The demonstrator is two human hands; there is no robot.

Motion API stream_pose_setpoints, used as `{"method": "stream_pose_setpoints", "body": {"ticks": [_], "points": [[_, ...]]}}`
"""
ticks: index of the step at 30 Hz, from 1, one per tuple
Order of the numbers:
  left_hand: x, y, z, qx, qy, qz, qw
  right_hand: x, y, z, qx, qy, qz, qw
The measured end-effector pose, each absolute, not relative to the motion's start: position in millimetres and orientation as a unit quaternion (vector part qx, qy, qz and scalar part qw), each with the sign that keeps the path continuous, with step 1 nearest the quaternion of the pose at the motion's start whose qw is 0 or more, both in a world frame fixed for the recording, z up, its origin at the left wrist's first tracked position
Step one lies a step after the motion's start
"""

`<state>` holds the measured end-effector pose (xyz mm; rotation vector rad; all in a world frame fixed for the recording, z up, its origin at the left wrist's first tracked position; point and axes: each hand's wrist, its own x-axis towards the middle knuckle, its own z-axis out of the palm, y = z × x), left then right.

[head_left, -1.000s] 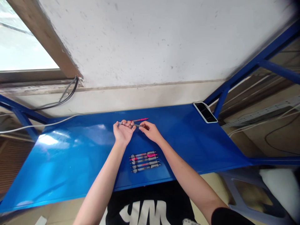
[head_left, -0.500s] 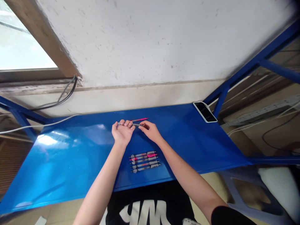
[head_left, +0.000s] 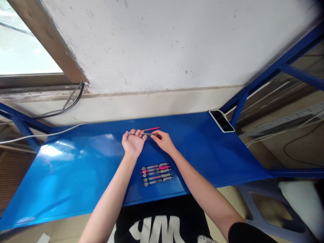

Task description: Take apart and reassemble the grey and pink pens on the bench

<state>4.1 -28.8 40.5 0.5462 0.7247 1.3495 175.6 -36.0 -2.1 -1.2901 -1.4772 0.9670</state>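
blue metal bench (head_left: 76, 175) | row of pens (head_left: 157, 175) | smartphone (head_left: 222, 121)

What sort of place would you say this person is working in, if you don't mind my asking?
Probably a workshop or utility room: there is a blue metal workbench, a scuffed plaster wall, and loose cables running by the window.
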Motion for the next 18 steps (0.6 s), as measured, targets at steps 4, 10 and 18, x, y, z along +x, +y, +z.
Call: {"method": "stream_pose_setpoints", "body": {"ticks": [4,10,18], "points": [[4.6,-28.6,41.5,0.244,0.326,0.607,0.683,175.7,-36.0,-2.4,-0.521,-0.600,0.393,0.462],[5.1,-29.6,42.2,0.276,0.352,0.601,0.663,175.9,-36.0,-2.5,-0.521,-0.597,0.394,0.465],[5.4,-29.9,40.3,0.267,0.327,0.614,0.667,176.1,-35.7,-3.4,-0.521,-0.600,0.391,0.464]]}}
